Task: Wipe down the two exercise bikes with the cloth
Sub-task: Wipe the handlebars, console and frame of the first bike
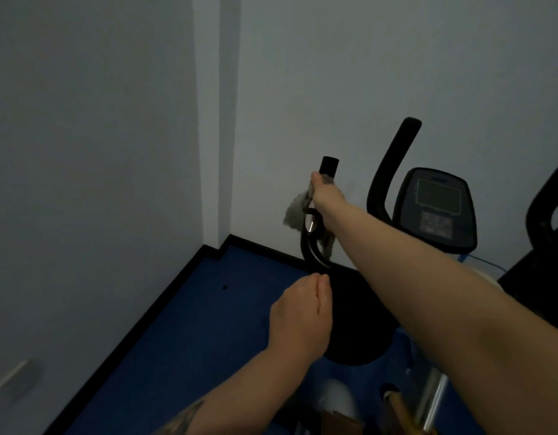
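Black handlebar (312, 246), grey cloth (295, 211) (pale), blue floor (208, 324).

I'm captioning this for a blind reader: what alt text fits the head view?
A person's right hand grips a pale cloth around the black left handlebar of an exercise bike, whose console stands to the right. The left hand hovers, loosely curled and holding nothing, above blue floor.

Dim room corner. Pale grey-white walls (89, 152), with a narrow vertical jog (219, 120) at the corner. Black skirting (139, 321) along the base, stepped at the jog. Blue carpet floor (208, 340), small dark spot (225, 287) on it. Blurred white fitting (12, 376) low on left wall.
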`<state>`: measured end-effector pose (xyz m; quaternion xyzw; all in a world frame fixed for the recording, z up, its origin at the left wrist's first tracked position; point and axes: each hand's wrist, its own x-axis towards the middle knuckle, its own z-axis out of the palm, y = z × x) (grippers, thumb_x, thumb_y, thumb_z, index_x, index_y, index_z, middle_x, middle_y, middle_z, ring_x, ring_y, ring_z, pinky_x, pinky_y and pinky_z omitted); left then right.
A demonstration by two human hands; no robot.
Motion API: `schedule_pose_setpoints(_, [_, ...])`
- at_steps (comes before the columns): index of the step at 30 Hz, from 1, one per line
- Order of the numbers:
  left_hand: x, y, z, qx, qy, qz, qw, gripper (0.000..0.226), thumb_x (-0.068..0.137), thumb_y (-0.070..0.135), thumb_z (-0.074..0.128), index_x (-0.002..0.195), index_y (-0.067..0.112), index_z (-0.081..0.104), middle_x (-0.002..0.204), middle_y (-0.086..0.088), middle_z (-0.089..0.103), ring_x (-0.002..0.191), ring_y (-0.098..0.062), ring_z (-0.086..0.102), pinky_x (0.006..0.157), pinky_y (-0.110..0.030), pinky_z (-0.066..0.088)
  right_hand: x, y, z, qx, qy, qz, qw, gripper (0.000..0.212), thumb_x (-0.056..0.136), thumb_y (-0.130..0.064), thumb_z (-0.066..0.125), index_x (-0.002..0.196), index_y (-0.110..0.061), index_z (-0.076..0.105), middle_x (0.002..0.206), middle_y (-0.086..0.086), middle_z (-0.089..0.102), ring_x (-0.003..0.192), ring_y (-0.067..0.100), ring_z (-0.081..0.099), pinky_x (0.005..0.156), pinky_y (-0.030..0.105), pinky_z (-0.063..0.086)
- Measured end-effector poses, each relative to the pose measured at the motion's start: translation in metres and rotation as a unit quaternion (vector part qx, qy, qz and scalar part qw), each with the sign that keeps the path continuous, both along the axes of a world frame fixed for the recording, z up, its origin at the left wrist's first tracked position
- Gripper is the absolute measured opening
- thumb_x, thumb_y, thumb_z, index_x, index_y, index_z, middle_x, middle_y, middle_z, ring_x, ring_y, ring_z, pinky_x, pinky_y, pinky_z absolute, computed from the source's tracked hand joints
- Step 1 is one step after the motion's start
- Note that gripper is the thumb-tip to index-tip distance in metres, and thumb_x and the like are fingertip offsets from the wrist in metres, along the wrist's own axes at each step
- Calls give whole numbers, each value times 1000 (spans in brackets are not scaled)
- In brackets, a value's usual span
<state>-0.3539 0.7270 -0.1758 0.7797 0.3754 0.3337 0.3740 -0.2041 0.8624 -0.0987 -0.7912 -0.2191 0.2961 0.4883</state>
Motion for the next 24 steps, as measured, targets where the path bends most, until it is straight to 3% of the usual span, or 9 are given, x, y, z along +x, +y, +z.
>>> schedule_pose_setpoints(3, [0, -1, -1, -4, -2, 0, 1000, 40, 101, 35, 26, 62, 27, 34, 64, 8, 45, 56, -8, 42, 54, -27, 28, -2, -8, -16, -32, -43, 4, 999, 71, 95, -55, 44, 145, -7, 28, 137, 18, 48, 119, 35, 50, 92, 33, 40])
schedule_pose_setpoints(5, [1, 0, -1, -5, -4, 1, 1000, 40, 100, 36, 26, 62, 27, 35, 64, 7, 46, 57, -8, 42, 54, -28, 28, 3, -12, -19, -50, -81, 37, 995, 73, 95, -55, 45, 146, -5, 26, 138, 18, 47, 118, 33, 50, 86, 32, 38])
schedule_pose_setpoints(7, [1, 0, -1, -3, -3, -2, 1000, 40, 101, 35, 26, 63, 27, 35, 64, 8, 45, 56, -7, 42, 53, -27, 27, 12, -8, -8, -51, -128, 53, 989, 66, 95, -53, 46, 138, -4, 38, 127, 14, 54, 100, 28, 54, 79, 30, 38])
schedule_pose_setpoints(9, [1, 0, -1, 1, -1, -1, 1000, 41, 101, 35, 26, 62, 26, 35, 62, 8, 44, 55, -7, 41, 52, -25, 26, 18, 0, 4, -50, -185, 37, 981, 63, 94, -55, 46, 133, -5, 38, 105, 8, 53, 80, 23, 47, 70, 31, 38])
schedule_pose_setpoints(12, [0, 1, -2, 1, -4, -4, 1000, 42, 101, 36, 26, 61, 26, 34, 60, 8, 42, 53, -7, 39, 51, -25, 26, 20, 9, -3, 4, -202, 5, 979, 51, 95, -57, 43, 120, -13, 35, 92, 0, 49, 76, 22, 48, 71, 33, 38])
schedule_pose_setpoints(15, [0, 1, -3, 9, -4, -4, 1000, 42, 102, 35, 27, 62, 26, 35, 61, 9, 44, 54, -7, 40, 52, -25, 27, 21, 11, -4, 82, -181, -9, 980, 41, 97, -56, 37, 108, -17, 30, 81, -4, 48, 69, 16, 50, 59, 30, 37])
schedule_pose_setpoints(19, [1, 2, -5, 16, -7, -4, 1000, 41, 101, 35, 27, 62, 26, 36, 62, 8, 45, 56, -7, 42, 53, -25, 27, 25, 11, 7, 97, -193, 20, 976, 37, 99, -52, 36, 109, -18, 26, 83, -3, 48, 68, 15, 49, 58, 29, 37])
schedule_pose_setpoints(21, [1, 2, -5, 16, -7, -5, 1000, 40, 101, 35, 26, 62, 28, 36, 62, 8, 45, 56, -7, 42, 54, -25, 28, 24, 5, -2, 60, -185, 53, 979, 39, 99, -46, 40, 117, -15, 26, 94, 1, 48, 79, 21, 51, 69, 30, 40])
schedule_pose_setpoints(24, [1, 3, -5, 19, -5, -10, 1000, 41, 101, 35, 26, 63, 27, 37, 63, 8, 46, 56, -7, 42, 53, -25, 27, 20, -10, -18, 27, -99, 105, 989, 58, 96, -37, 50, 136, -7, 20, 117, 9, 47, 96, 24, 47, 81, 32, 38])
